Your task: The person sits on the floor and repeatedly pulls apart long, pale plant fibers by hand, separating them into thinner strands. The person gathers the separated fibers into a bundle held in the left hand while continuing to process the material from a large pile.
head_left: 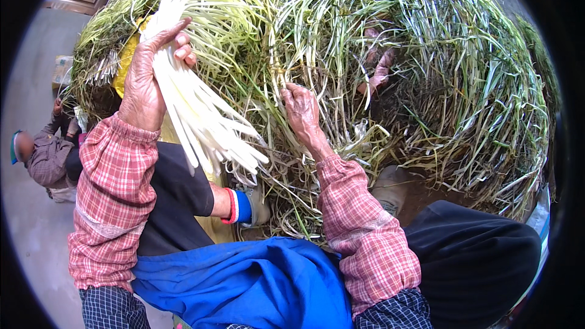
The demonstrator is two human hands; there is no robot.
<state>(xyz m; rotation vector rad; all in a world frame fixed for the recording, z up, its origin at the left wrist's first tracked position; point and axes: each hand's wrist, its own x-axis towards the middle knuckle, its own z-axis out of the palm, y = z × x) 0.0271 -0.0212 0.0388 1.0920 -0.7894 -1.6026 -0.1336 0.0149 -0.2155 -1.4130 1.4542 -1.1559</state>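
Observation:
My left hand [153,71] is closed around a bundle of long pale stalks [201,105], which look like blanched garlic chives. Their white ends point down and right, and the yellow-green leaves arch over above the hand. To the right, my right hand [300,107] reaches into a large heap of green and yellow leafy stalks [457,55]. Its thumb and fingertips are pinched together at a few yellowish stalks [276,61] of the heap. Whether it grips them firmly is hard to tell.
Another person [48,155] sits low at the far left, near a carton [62,71]. Within the heap, a pinkish hand-like shape [380,71] shows, partly covered by stalks. Yellow plastic [128,57] lies at the heap's left edge. My blue apron [256,278] and shoes [391,187] are below.

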